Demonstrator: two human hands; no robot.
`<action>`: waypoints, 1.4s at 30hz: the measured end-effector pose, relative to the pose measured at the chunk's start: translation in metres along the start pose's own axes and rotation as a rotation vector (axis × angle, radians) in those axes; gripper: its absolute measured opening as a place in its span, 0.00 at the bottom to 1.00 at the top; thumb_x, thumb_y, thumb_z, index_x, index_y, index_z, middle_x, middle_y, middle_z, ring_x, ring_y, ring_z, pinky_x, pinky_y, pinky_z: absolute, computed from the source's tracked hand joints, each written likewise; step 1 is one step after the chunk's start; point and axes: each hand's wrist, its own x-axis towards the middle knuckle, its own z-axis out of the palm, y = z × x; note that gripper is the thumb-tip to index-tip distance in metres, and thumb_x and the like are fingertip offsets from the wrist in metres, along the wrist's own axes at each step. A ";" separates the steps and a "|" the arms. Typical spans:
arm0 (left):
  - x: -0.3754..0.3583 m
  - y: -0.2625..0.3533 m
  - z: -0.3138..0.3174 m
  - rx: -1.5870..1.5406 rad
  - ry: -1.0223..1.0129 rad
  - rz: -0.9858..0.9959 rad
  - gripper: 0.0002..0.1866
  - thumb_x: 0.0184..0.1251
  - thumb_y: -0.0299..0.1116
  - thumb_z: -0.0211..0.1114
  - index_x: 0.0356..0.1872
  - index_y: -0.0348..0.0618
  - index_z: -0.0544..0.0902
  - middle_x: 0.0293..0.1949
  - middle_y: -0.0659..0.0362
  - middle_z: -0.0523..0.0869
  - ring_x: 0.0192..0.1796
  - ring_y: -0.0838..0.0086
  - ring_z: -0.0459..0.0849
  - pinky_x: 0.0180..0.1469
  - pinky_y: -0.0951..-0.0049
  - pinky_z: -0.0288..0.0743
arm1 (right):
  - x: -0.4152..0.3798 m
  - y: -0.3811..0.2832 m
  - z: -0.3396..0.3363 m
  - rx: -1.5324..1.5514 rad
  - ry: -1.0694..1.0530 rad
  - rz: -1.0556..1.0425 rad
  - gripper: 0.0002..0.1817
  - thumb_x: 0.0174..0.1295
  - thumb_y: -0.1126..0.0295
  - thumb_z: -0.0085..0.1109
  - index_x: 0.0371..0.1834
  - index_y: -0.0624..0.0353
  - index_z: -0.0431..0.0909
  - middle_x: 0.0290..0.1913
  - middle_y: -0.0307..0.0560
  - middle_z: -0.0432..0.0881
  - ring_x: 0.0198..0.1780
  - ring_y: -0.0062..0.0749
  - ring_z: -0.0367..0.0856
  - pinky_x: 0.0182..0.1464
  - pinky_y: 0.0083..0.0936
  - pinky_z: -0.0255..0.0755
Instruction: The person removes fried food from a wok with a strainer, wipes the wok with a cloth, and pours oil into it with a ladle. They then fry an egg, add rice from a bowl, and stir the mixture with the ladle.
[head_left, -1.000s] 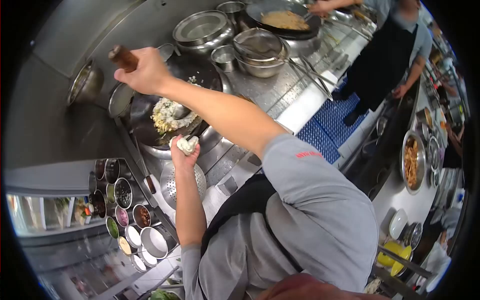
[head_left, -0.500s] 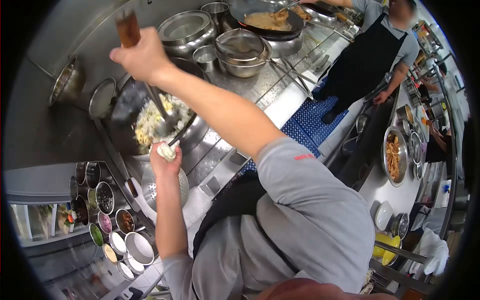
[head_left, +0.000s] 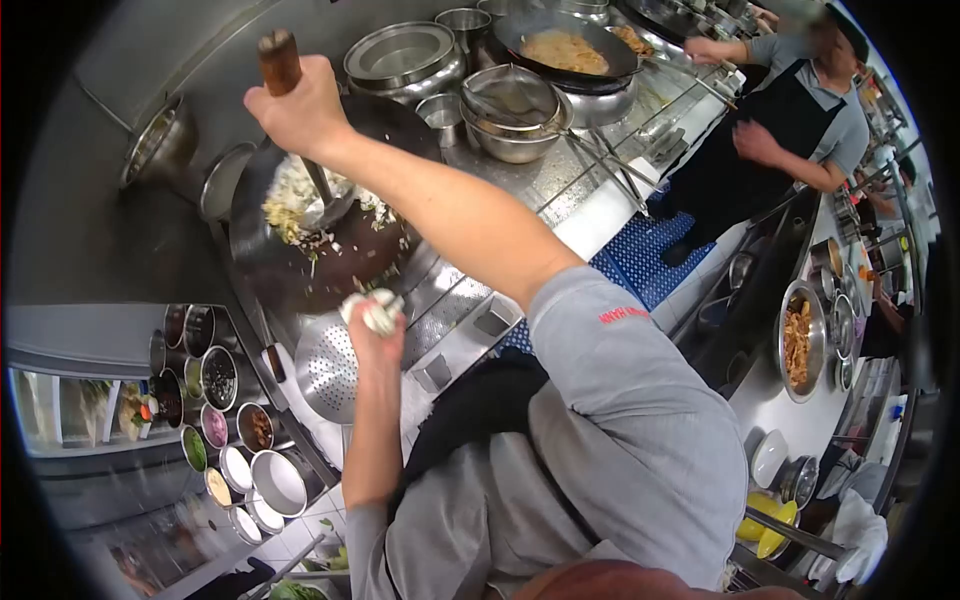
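Observation:
My right hand point(head_left: 305, 110) grips the wooden handle point(head_left: 279, 62) of a ladle, whose metal bowl point(head_left: 330, 212) rests in fried rice. The white rice with yellow egg bits point(head_left: 288, 190) is gathered at the far side of a dark wok point(head_left: 345, 262), with loose grains scattered over its bare inner surface. At the wok's near edge my left hand point(head_left: 380, 350) is closed around a folded white cloth point(head_left: 374, 312), blurred by motion. The cloth hides whatever part of the wok it may hold. A perforated strainer point(head_left: 328, 370) lies beside my left wrist.
Metal pots point(head_left: 405, 55) and sieves over a bowl point(head_left: 515, 125) stand beyond my right arm. A co-worker in a black apron point(head_left: 770, 150) stands at the right near another wok point(head_left: 565, 50). Ingredient containers point(head_left: 280, 483) line the left; a bowl of food strips point(head_left: 800, 345) sits on the right counter.
The rice has shifted to the wok's far side, baring its near surface. The whole view has shifted slightly. The co-worker's hand has left the other wok.

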 end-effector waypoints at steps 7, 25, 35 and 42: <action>0.020 0.024 0.009 -0.088 -0.137 0.033 0.03 0.54 0.35 0.61 0.29 0.51 0.77 0.26 0.61 0.82 0.29 0.70 0.80 0.25 0.70 0.72 | 0.029 -0.096 -0.009 0.068 -0.086 0.470 0.12 0.51 0.70 0.64 0.16 0.57 0.71 0.13 0.34 0.69 0.11 0.21 0.65 0.13 0.24 0.57; 0.068 0.026 0.007 0.167 0.085 -0.094 0.10 0.57 0.41 0.60 0.35 0.48 0.77 0.30 0.59 0.81 0.31 0.65 0.83 0.27 0.64 0.77 | -0.073 0.066 0.018 0.333 -0.354 0.081 0.14 0.57 0.78 0.62 0.17 0.58 0.67 0.13 0.37 0.71 0.13 0.19 0.69 0.16 0.20 0.62; 0.086 0.021 -0.005 0.036 -0.153 -0.037 0.10 0.57 0.40 0.62 0.37 0.53 0.75 0.30 0.61 0.81 0.34 0.62 0.82 0.30 0.59 0.77 | -0.102 0.055 0.018 0.185 -0.327 0.045 0.17 0.53 0.70 0.68 0.15 0.55 0.69 0.14 0.30 0.66 0.20 0.13 0.64 0.26 0.19 0.63; 0.080 0.035 0.005 0.149 -0.065 -0.098 0.08 0.56 0.38 0.61 0.34 0.50 0.77 0.32 0.59 0.82 0.36 0.61 0.84 0.31 0.61 0.79 | -0.007 0.000 -0.030 -0.058 -0.006 0.009 0.18 0.50 0.70 0.70 0.13 0.59 0.68 0.15 0.30 0.67 0.19 0.14 0.62 0.23 0.21 0.60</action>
